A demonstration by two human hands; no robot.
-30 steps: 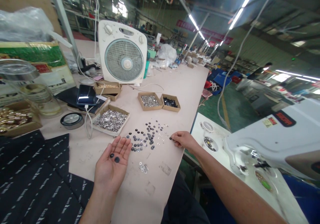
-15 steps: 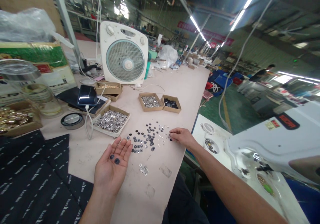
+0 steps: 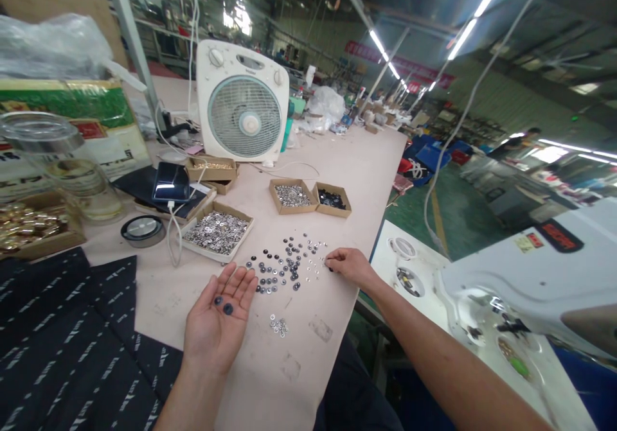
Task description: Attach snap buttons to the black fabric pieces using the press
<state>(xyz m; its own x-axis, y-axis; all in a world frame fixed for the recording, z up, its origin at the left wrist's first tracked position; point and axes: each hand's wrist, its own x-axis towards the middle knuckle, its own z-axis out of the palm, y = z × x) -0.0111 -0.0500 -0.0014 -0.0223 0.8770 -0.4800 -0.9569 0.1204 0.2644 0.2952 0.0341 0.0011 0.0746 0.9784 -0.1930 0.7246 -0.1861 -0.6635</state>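
Observation:
Palm up over the table, my left hand (image 3: 219,322) bears two dark round snap buttons (image 3: 228,308) in its cupped palm. To the right, my right hand (image 3: 349,266) has thumb and forefinger pinched together at the tabletop, on a small dark button (image 3: 330,269) partly hidden by the fingertips. Loose dark and grey buttons (image 3: 292,267) lie scattered between the hands. Small silver rings (image 3: 278,325) form a little group nearer to me.
A tray of silver parts (image 3: 216,232), two small boxes of silver (image 3: 292,196) and black parts (image 3: 332,200), and a white fan (image 3: 243,103) stand beyond the hands. Patterned black cloth (image 3: 62,347) lies left. A white machine (image 3: 530,264) stands right of the table edge.
The view has shifted slightly. My right fingertips have closed in over the dark button beside them. My left hand still cradles the same two buttons.

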